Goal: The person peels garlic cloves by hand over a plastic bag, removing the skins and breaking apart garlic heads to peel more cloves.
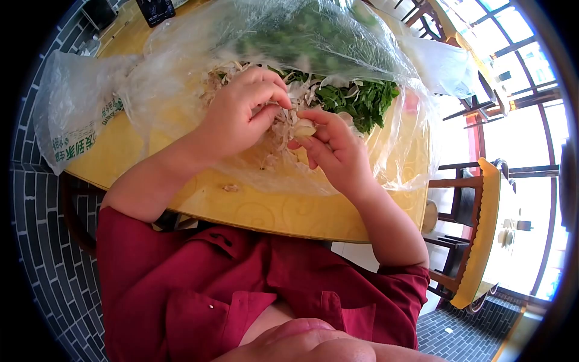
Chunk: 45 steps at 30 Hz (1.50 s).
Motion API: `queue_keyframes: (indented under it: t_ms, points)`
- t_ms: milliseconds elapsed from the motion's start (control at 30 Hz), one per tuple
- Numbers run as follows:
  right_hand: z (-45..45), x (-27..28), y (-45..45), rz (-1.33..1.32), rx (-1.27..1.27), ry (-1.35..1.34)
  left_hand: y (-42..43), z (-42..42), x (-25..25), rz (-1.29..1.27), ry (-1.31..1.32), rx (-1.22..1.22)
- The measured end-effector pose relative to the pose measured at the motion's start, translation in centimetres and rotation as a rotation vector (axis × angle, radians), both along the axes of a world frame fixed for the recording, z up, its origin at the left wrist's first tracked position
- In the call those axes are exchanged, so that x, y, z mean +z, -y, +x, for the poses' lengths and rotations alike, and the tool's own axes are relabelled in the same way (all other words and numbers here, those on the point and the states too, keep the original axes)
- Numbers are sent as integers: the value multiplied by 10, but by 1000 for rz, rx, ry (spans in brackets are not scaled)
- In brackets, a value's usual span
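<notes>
Between the thumb and fingers of my right hand (339,149) is a pale garlic clove (304,128). My left hand (248,108) is closed in a pinch just above and left of it, thumb and forefinger tips at a strip of papery skin by the clove's upper end. Under both hands lies a heap of garlic skins (278,134), partly hidden by the fingers. Dark green leaves (356,99) lie behind my right hand, with pale peelings scattered over them.
Clear plastic sheeting (181,54) covers much of the yellow table (277,208), with more greens beneath it. A bag with green print (72,142) hangs over the left edge. A dark package (155,9) lies at the back left. Another table (476,235) stands at right.
</notes>
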State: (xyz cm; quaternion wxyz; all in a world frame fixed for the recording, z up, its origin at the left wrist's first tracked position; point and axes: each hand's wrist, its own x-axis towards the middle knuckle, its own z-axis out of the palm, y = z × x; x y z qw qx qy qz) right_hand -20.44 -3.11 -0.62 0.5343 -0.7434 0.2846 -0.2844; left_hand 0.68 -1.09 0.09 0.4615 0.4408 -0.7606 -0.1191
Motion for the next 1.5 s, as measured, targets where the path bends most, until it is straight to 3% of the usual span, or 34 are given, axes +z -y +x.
queue_keyframes:
  t_ms: [67, 167, 267, 467, 567, 667, 767, 1167, 1500]
  points:
    - [1, -1, 1, -23, -16, -37, -5, 0, 7, 62, -30, -81]
    - [2, 1, -2, -138, -88, -165, -20, -8, 17, 385, -133, -109]
    - [2, -15, -1, -321, -121, -167, -16, -13, 1, 303, -214, -121]
    - [3, -11, -1, -272, -145, -76, -13, -13, 0, 70, 6, -162]
    - [3, -8, -2, -308, -131, -105, -15, -12, 0, 108, 0, -173]
    - [4, -10, 1, -82, -113, -52, -15, -11, 1, 216, -88, -210]
    - [3, -10, 4, -48, -110, 28, -15, -14, 1, 318, -251, -235]
    - [2, 3, 2, -428, -125, -110, -18, -7, 9, 314, -85, -193]
    - [2, 0, -1, -355, -112, -126, -17, -9, 5, 82, 59, -154]
